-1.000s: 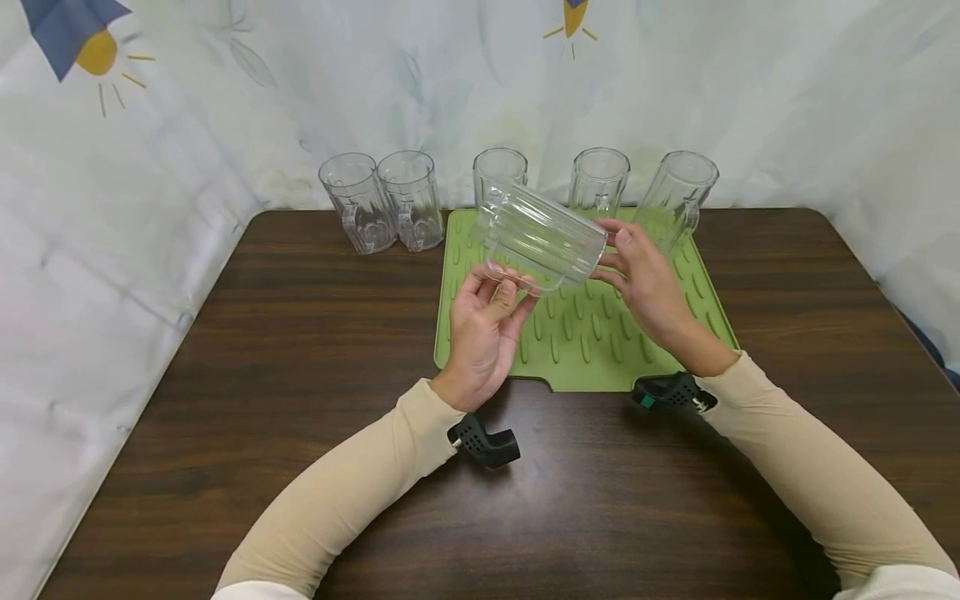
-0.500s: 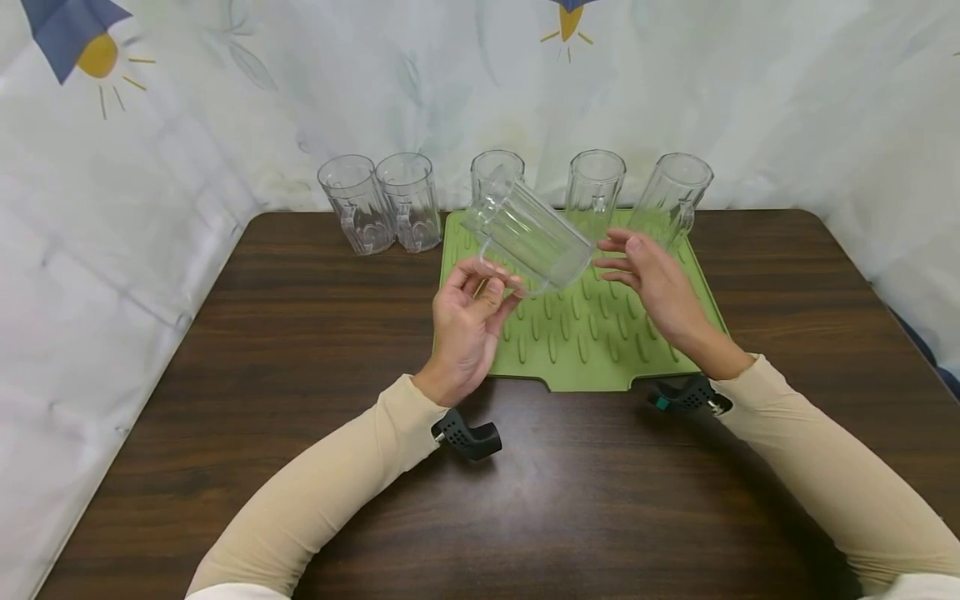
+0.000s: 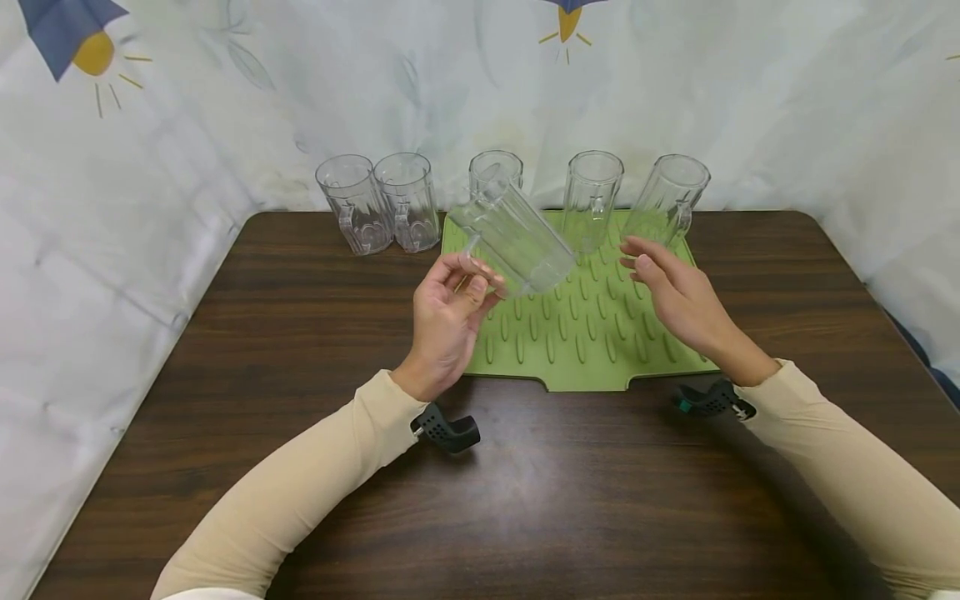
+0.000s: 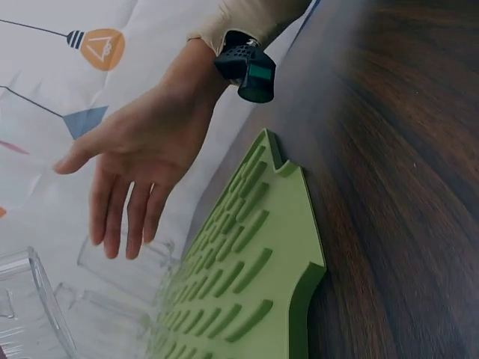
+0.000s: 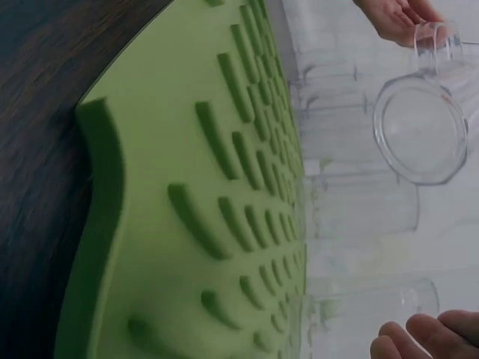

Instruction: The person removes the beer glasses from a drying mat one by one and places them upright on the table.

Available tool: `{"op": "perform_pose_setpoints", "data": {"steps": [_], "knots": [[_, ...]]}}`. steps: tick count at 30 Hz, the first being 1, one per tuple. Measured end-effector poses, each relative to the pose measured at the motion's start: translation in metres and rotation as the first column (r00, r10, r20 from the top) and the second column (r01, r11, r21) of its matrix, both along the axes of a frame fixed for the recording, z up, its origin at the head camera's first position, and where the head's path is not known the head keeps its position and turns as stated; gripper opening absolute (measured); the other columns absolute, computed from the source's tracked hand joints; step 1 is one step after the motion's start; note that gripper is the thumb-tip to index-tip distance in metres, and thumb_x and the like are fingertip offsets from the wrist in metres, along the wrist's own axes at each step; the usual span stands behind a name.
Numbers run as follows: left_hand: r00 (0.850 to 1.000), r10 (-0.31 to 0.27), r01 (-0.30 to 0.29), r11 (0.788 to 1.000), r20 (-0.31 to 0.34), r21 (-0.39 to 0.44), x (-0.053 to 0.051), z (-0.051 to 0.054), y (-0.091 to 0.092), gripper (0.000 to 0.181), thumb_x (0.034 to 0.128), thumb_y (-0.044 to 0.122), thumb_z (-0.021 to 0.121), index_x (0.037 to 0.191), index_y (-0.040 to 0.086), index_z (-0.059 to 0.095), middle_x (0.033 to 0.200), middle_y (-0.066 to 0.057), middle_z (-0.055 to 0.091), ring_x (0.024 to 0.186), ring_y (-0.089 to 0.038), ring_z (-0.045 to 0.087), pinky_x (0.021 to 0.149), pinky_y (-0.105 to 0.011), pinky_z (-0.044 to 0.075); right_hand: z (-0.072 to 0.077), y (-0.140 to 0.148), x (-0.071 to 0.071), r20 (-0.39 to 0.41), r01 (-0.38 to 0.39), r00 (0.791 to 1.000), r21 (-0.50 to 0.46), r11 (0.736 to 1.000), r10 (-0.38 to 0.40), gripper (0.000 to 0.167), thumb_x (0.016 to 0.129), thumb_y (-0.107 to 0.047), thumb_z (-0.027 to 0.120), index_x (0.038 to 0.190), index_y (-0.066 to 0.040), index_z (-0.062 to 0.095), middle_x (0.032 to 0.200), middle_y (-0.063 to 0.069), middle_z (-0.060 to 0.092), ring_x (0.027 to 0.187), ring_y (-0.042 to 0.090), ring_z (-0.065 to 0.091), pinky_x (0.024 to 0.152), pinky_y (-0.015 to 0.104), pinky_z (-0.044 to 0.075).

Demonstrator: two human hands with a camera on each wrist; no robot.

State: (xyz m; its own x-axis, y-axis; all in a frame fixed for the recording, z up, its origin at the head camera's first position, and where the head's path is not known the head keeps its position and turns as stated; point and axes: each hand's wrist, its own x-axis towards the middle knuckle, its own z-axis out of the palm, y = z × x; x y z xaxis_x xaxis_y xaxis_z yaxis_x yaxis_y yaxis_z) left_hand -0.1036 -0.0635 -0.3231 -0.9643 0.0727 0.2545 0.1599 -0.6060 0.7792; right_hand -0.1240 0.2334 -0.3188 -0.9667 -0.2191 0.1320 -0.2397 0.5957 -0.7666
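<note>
Head view: faceted mug (image 3: 531, 243), handle (image 5: 425, 51) pinched by left hand (image 3: 448, 321); right hand (image 3: 681, 298) apparently empty, fingers (image 4: 136, 217) parted; standing mugs (image 3: 594, 198) best avoided.

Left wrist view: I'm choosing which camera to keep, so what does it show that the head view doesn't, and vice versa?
Only the left wrist view shows the open palm of the right hand and an orange printed bulb with a striped cap. Only the head view shows the whole left hand, holding a tilted clear cylindrical mug, and two similar mugs standing directly on the dark brown wood-grain table. Both show the right hand, that table and a green ridged mat.
</note>
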Motion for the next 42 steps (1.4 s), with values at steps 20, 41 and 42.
{"op": "perform_pose_setpoints", "data": {"steps": [20,41,42], "knots": [[0.995,0.048,-0.057,0.991,-0.082,-0.117,-0.002,0.005,-0.038,0.026,0.1008,-0.012,0.051,0.098,0.012,0.060,0.097,0.001,0.065,0.088,-0.012,0.069,0.088,-0.024,0.062,-0.006,0.036,0.008,0.041,-0.125,0.992,0.339,0.933,0.118,0.071,0.110,-0.044,0.043,0.167,-0.021,0.007,0.176,0.011,0.011,0.160,0.044,0.017,0.125,0.071,0.022],[0.977,0.171,-0.203,0.931,-0.126,-0.303,-0.003,0.010,-0.079,0.031,0.0981,-0.016,0.051,0.097,0.014,0.059,0.092,0.002,0.065,0.086,-0.011,0.067,0.079,-0.021,0.060,-0.022,0.063,0.015,0.152,-0.195,0.978,0.461,0.866,0.140,0.087,0.108,-0.042,0.052,0.166,-0.011,-0.005,0.175,0.017,-0.007,0.164,0.040,-0.002,0.127,0.071,0.015],[0.975,0.177,-0.211,0.926,-0.136,-0.312,-0.004,0.010,-0.081,0.032,0.0978,-0.016,0.051,0.096,0.014,0.059,0.092,0.002,0.065,0.085,-0.011,0.067,0.079,-0.021,0.060,-0.022,0.064,0.015,0.150,-0.197,0.978,0.465,0.863,0.143,0.088,0.108,-0.042,0.053,0.166,-0.010,-0.005,0.175,0.018,-0.007,0.163,0.040,-0.003,0.128,0.070,0.013]]}}
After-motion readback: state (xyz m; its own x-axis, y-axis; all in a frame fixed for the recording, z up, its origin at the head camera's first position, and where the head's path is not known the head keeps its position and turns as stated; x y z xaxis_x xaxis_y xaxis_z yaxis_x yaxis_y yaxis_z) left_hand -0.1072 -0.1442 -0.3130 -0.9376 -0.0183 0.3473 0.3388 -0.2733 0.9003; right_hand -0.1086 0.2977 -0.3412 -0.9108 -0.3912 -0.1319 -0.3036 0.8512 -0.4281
